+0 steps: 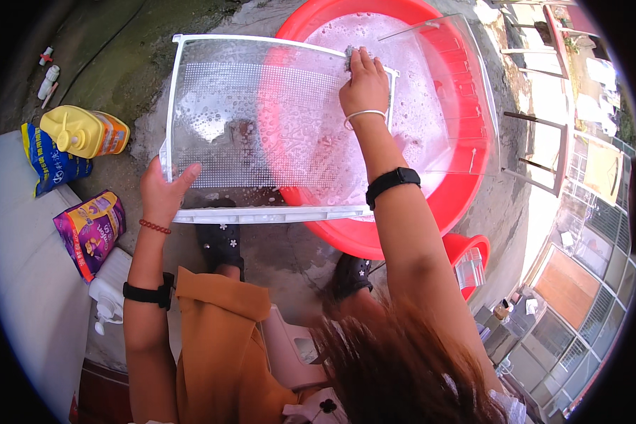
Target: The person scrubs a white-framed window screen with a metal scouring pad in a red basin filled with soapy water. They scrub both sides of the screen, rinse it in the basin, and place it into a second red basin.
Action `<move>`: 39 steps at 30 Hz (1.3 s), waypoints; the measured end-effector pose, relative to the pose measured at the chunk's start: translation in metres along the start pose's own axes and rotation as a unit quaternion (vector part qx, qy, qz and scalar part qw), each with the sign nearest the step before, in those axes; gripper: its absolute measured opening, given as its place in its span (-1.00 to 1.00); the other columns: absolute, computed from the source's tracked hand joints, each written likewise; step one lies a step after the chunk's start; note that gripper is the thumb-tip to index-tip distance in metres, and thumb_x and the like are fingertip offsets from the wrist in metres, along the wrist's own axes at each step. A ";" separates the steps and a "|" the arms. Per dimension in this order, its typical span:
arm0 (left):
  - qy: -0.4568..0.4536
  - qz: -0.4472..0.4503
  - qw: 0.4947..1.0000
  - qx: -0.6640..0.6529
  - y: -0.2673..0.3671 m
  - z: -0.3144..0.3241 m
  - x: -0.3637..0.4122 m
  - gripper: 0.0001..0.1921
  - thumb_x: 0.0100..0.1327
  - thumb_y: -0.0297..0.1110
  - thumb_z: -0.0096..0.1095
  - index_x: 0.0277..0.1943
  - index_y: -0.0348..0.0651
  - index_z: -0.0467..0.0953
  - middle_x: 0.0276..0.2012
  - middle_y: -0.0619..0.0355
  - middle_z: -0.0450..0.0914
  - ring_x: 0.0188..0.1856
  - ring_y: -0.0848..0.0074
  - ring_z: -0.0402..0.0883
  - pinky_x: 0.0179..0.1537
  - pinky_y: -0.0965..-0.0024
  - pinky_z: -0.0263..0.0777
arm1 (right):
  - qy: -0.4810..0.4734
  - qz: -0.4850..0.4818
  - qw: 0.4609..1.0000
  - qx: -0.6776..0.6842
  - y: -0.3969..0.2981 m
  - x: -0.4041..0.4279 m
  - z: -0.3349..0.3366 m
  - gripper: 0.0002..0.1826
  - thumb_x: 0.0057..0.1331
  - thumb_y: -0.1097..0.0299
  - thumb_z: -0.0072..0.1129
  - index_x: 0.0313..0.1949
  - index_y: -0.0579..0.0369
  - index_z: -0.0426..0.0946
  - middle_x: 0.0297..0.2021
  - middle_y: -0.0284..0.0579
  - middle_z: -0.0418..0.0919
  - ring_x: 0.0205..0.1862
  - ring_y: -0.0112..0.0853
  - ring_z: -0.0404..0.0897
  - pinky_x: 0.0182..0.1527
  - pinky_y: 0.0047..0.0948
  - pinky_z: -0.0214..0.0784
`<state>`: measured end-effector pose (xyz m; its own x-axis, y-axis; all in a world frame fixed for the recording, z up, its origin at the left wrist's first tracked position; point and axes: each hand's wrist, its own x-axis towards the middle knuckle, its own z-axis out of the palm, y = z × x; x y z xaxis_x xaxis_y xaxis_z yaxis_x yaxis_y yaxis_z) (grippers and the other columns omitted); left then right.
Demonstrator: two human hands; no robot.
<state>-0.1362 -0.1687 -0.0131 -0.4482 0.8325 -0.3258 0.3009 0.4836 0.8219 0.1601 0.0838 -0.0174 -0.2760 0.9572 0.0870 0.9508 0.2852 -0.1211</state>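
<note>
My left hand (165, 188) grips the left edge of a clear refrigerator shelf (217, 124) with a white plastic frame and a dotted pattern. Suds and drops cover the panel, which is held tilted partly over a large red plastic basin (339, 241). At the far edge of the frame, near its right corner, my right hand (365, 79) presses a grey scrubber (349, 57), mostly hidden under the fingers. Foamy water (413, 106) fills the basin. A second clear panel or bin (464, 79) leans in the basin's right side and sticks out over its rim.
A yellow pump jug (79, 132), a blue bag (53, 164), a purple bag (93, 228) and a white jug (111, 281) stand at the left. A small red container (479, 246) with a clear piece sits beside the basin. White pipe fittings (47, 79) lie on the ground.
</note>
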 end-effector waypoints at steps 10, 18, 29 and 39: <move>-0.013 -0.017 1.000 -0.016 -0.003 -0.003 0.001 -0.49 0.12 -0.05 0.57 -0.09 -0.31 0.55 -0.36 0.23 0.61 -0.34 0.60 0.53 -0.26 0.42 0.47 | -0.049 0.109 0.992 -0.037 0.024 -0.066 -0.008 -0.34 0.21 0.53 0.00 0.36 0.30 0.26 0.44 0.06 0.15 0.39 0.15 0.21 0.41 -0.16 0.11; -0.004 0.007 0.999 0.036 0.002 -0.004 0.000 -0.50 0.12 -0.05 0.55 -0.11 -0.32 0.56 -0.32 0.14 0.67 -0.30 0.55 0.59 -0.22 0.37 0.49 | -0.050 0.082 0.995 -0.017 0.040 -0.112 -0.024 -0.37 0.18 0.58 0.00 0.31 0.30 0.33 0.41 0.15 0.22 0.30 0.18 0.34 0.37 -0.12 0.18; 0.010 0.005 0.997 0.080 0.003 -0.002 0.001 -0.45 0.08 0.04 0.55 -0.16 -0.31 0.56 -0.40 0.10 0.63 -0.38 0.44 0.57 -0.28 0.33 0.47 | -0.086 0.181 0.979 -0.046 0.046 -0.102 -0.031 -0.60 0.30 0.42 0.00 0.13 0.21 0.44 -0.13 0.15 0.56 -0.15 0.06 0.60 -0.16 -0.04 0.49; 0.039 0.022 0.999 -0.015 0.013 0.004 0.012 -0.49 0.11 -0.05 0.57 -0.09 -0.31 0.56 -0.30 0.17 0.68 -0.31 0.57 0.60 -0.23 0.40 0.49 | -0.125 0.229 0.949 0.179 0.051 -0.005 -0.018 -0.68 0.32 0.36 -0.07 -0.03 0.23 0.53 -0.19 0.27 0.63 -0.11 0.11 0.63 -0.02 -0.01 0.45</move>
<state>-0.1346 -0.1520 -0.0083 -0.4991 0.8286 -0.2535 0.2973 0.4386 0.8481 0.2124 0.0929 -0.0063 0.0879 0.9539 -0.2869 0.8826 -0.2081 -0.4215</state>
